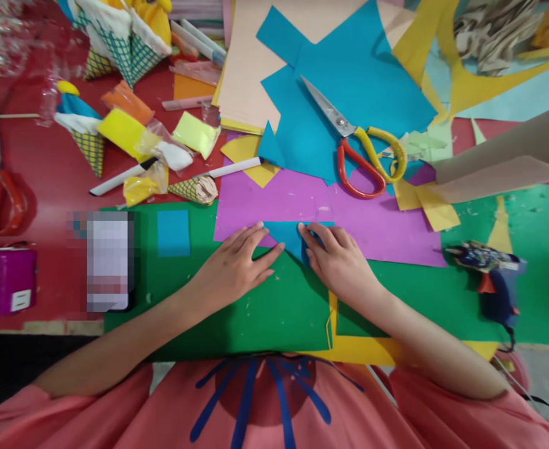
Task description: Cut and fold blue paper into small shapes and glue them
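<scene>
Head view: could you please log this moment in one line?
left hand: at left end of blue piece; right hand: on it; glue gun: on green sheet

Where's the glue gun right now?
In the head view, the glue gun lies far right on the green sheet, by a pointed yellow scrap.

A red desk (57, 218) fills the background, its front edge (50, 327) pale and worn at the left. Pale grey floor (548, 371) shows at lower right; the lower left is dark. Soft light falls across the desk.
</scene>
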